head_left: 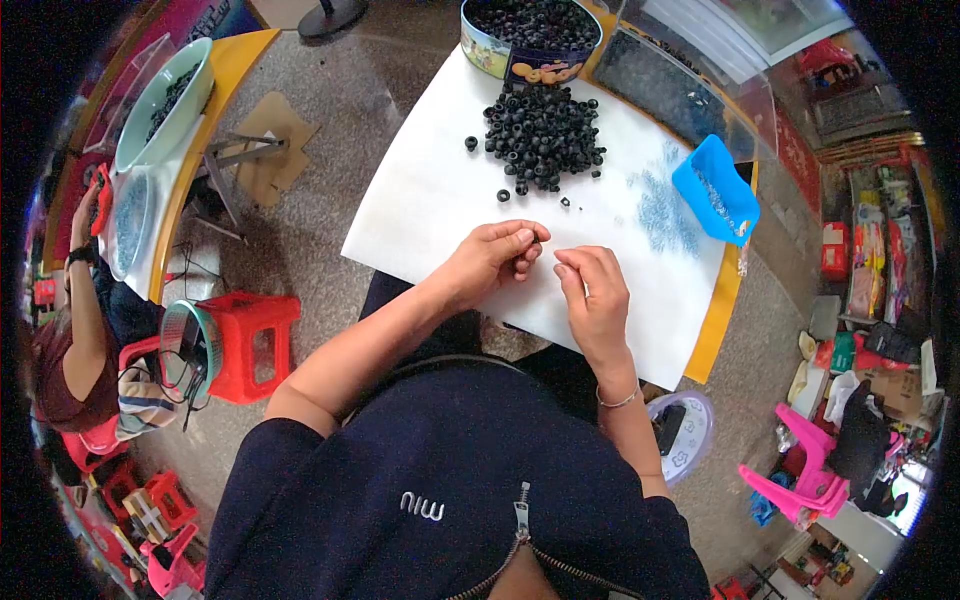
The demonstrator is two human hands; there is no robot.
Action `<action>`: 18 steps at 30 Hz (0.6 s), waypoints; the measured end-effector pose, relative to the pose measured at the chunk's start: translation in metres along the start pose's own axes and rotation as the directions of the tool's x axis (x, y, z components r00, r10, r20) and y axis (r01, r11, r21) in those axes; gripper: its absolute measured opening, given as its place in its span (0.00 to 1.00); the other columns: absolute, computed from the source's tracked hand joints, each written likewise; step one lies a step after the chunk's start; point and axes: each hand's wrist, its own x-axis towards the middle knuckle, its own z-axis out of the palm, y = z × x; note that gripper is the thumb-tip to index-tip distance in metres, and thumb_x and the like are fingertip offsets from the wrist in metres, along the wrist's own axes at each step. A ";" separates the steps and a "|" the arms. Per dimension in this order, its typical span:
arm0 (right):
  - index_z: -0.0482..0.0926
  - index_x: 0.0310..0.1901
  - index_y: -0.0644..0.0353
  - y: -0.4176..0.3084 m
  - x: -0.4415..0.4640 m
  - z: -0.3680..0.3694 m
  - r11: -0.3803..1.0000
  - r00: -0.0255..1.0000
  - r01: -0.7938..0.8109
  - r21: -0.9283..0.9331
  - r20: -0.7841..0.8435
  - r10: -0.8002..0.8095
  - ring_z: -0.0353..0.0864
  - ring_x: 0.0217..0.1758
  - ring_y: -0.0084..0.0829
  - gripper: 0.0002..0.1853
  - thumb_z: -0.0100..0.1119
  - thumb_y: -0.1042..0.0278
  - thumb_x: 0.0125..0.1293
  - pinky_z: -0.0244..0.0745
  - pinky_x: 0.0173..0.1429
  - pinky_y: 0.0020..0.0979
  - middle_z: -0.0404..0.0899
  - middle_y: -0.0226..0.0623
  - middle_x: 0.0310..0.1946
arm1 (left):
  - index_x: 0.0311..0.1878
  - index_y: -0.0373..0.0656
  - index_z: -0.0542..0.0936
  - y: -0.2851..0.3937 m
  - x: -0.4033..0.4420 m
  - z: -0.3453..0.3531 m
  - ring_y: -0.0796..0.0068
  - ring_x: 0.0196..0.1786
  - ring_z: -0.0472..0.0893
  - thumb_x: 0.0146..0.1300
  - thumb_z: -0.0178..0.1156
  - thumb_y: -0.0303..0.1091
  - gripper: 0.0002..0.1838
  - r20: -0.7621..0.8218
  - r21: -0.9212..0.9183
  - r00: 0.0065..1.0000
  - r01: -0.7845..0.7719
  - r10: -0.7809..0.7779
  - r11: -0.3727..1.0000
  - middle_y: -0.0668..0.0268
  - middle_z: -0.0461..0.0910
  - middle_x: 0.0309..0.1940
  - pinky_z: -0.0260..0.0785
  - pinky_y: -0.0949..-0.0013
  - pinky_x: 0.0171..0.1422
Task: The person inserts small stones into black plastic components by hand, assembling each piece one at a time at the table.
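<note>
My left hand is closed above the near part of the white tabletop. Its thumb and forefinger pinch a small black piece, mostly covered by the fingertips. Just to the right, my right hand has thumb and forefinger pressed together; anything between them is too small to make out. A pile of small black round pieces with holes lies beyond both hands, with a few strays around it. Tiny pale-blue bits are scattered to the right, beside a blue scoop holding more of them.
A printed tin full of black pieces stands behind the pile, next to a clear-walled box. At far left, another person's arm reaches to a second table with a pale green basin. A red stool stands on the floor.
</note>
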 end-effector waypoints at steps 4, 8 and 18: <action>0.80 0.39 0.63 -0.001 0.000 0.000 1.000 1.000 -0.010 0.000 -0.004 0.010 0.76 0.41 0.39 0.07 0.61 0.78 0.57 0.72 0.46 0.36 0.78 0.39 0.36 | 0.49 0.39 0.75 0.003 -0.004 0.005 0.82 0.30 0.65 0.72 0.52 0.39 0.13 -0.002 -0.038 0.999 -0.037 0.037 0.999 0.72 0.69 0.30 0.63 0.77 0.36; 0.80 0.39 0.63 -0.007 0.004 -0.001 1.000 1.000 -0.003 0.011 -0.020 0.004 0.76 0.41 0.39 0.07 0.61 0.78 0.57 0.72 0.46 0.37 0.77 0.39 0.35 | 0.48 0.39 0.75 0.005 -0.006 0.009 0.83 0.29 0.64 0.72 0.52 0.39 0.13 -0.041 -0.008 0.998 -0.040 0.039 0.999 0.72 0.68 0.28 0.62 0.77 0.35; 0.78 0.42 0.57 -0.012 0.022 -0.002 0.957 0.983 0.185 -0.221 0.030 -0.183 0.71 0.42 0.38 0.12 0.62 0.74 0.55 0.65 0.48 0.38 0.71 0.37 0.39 | 0.58 0.34 0.73 0.006 -0.004 0.024 0.73 0.52 0.78 0.73 0.50 0.38 0.19 0.021 0.150 0.999 -0.039 0.036 0.988 0.62 0.78 0.50 0.70 0.67 0.61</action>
